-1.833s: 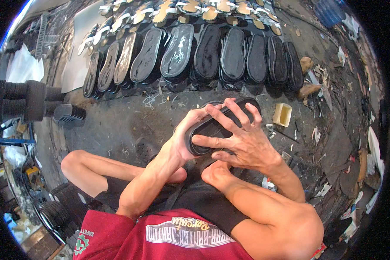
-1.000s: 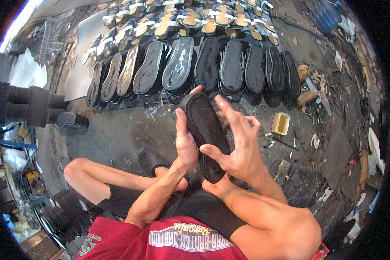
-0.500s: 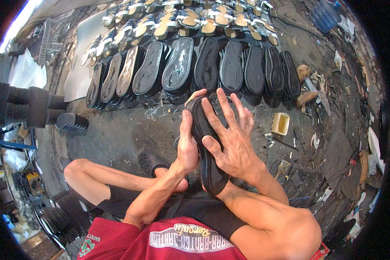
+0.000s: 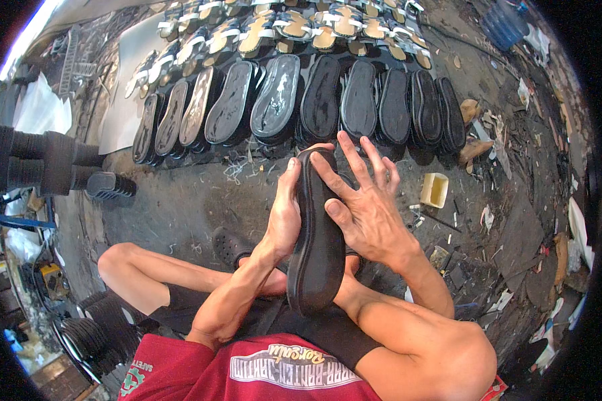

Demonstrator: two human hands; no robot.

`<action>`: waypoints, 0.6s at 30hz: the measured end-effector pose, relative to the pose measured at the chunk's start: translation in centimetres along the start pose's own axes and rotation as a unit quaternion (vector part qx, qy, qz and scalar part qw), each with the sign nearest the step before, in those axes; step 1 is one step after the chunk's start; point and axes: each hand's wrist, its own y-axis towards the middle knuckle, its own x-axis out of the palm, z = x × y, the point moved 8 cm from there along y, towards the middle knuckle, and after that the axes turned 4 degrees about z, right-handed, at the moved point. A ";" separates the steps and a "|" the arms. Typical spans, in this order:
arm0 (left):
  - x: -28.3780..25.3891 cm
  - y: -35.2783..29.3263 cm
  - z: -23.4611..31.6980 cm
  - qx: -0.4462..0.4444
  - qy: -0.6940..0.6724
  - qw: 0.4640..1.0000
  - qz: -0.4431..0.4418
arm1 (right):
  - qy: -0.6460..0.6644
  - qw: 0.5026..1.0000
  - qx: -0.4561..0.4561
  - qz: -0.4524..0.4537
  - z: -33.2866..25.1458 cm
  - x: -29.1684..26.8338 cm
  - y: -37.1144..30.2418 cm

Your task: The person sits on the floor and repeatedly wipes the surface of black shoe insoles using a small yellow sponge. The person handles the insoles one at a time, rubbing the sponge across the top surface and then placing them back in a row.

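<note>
Sole (image 4: 320, 267) in black, held lengthwise between the left hand (image 4: 285, 224) and the right hand (image 4: 376, 220), above the lap (image 4: 344, 333).

The left hand's fingers were clamped on the sole, thumb along its left edge and the others mostly hidden behind, one fingertip showing at the far end. The right hand's fingers were spread wide, thumb and index fingertip against the sole, the rest fanned off to its right. Both forearms slanted inward, the right hand's back facing up. Beyond them stood a row of soles (image 4: 276, 97).
</note>
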 end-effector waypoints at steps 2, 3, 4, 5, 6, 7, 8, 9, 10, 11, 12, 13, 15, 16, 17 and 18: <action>-0.1 0.0 0.0 -0.024 -0.029 0.999 0.009 | -0.013 1.000 -0.011 -0.005 0.2 -0.1 0.1; 0.0 0.0 -0.1 -0.037 -0.045 0.998 0.012 | -0.026 0.999 -0.018 -0.008 0.4 -0.2 0.0; -0.1 0.0 -0.2 -0.057 -0.045 0.997 0.001 | -0.038 0.999 -0.025 -0.010 0.6 -0.4 0.0; -0.4 0.0 -0.3 -0.076 -0.046 0.996 -0.009 | -0.042 0.999 -0.028 -0.016 0.7 -0.4 -0.1; -0.6 -0.1 -0.4 -0.095 -0.045 0.994 -0.018 | -0.043 0.998 -0.034 -0.022 0.9 -0.4 -0.2; -0.8 -0.3 -0.7 -0.121 -0.069 0.990 0.013 | -0.045 0.998 -0.040 -0.028 1.0 -0.3 -0.2; -0.8 -0.4 -0.7 -0.135 -0.065 0.988 0.021 | -0.041 0.998 -0.048 -0.028 1.1 -0.4 -0.2; -0.9 -0.5 -0.8 -0.151 -0.064 0.986 0.024 | -0.042 0.997 -0.053 -0.028 1.2 -0.6 -0.3; -0.9 -0.5 -0.9 -0.168 -0.062 0.984 0.027 | -0.043 0.997 -0.057 -0.029 1.3 -0.8 -0.4; -0.7 -0.5 -1.0 -0.178 -0.069 0.981 0.025 | -0.047 0.997 -0.056 -0.036 1.5 -0.9 -0.5; -0.9 -0.6 -0.9 -0.184 -0.075 0.980 0.029 | -0.046 0.996 -0.063 -0.040 1.3 -0.8 -0.5; -1.1 -0.8 -0.9 -0.189 -0.080 0.978 0.033 | -0.046 0.996 -0.069 -0.045 1.2 -0.7 -0.5; -1.9 -0.7 -1.6 -0.204 -0.160 0.966 0.020 | -0.056 0.994 -0.081 -0.050 1.0 -0.9 -0.5; -2.0 -0.5 -1.9 -0.213 -0.201 0.956 0.011 | -0.063 0.993 -0.085 -0.054 1.0 -1.1 -0.6; -2.4 -0.5 -2.3 -0.212 -0.191 0.958 0.021 | -0.064 0.993 -0.087 -0.056 1.0 -1.3 -0.6; -2.2 -0.6 -2.0 -0.209 -0.182 0.960 0.034 | -0.062 0.992 -0.092 -0.058 1.0 -1.2 -0.6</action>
